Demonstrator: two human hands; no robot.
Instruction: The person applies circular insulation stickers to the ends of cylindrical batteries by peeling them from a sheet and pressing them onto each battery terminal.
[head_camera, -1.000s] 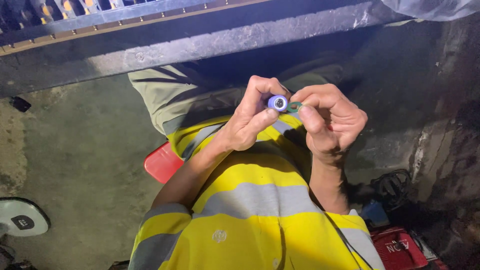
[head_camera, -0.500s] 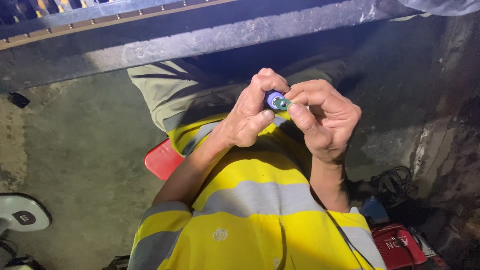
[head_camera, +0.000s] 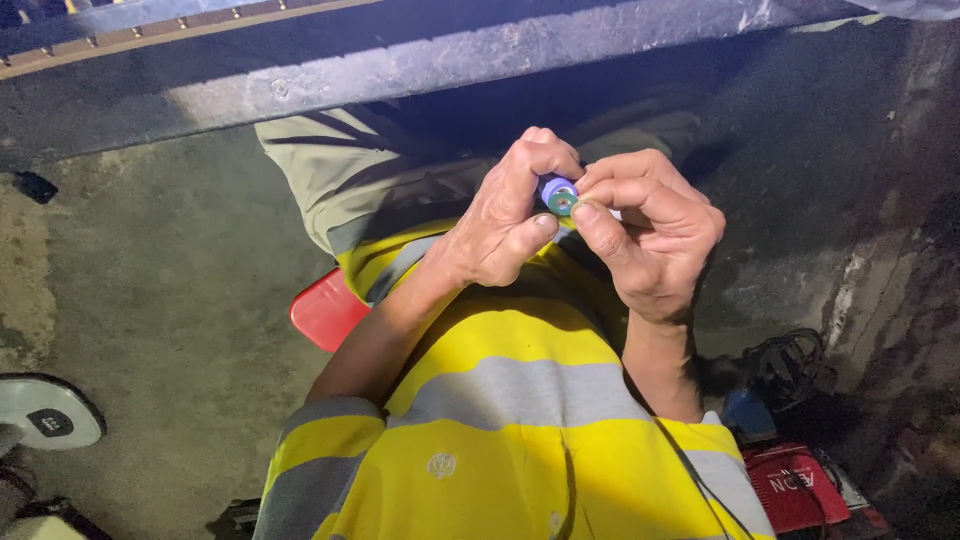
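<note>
The small purple cylinder sits between both hands, above the yellow-and-grey shirt. The left hand grips its body. Its round end faces the right hand, whose thumb and forefinger pinch that end.

A red seat, a dark metal beam and a red case.

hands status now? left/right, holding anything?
Left hand: closed on the small purple cylinder.
Right hand: fingertips pinching at the cylinder's end.
</note>
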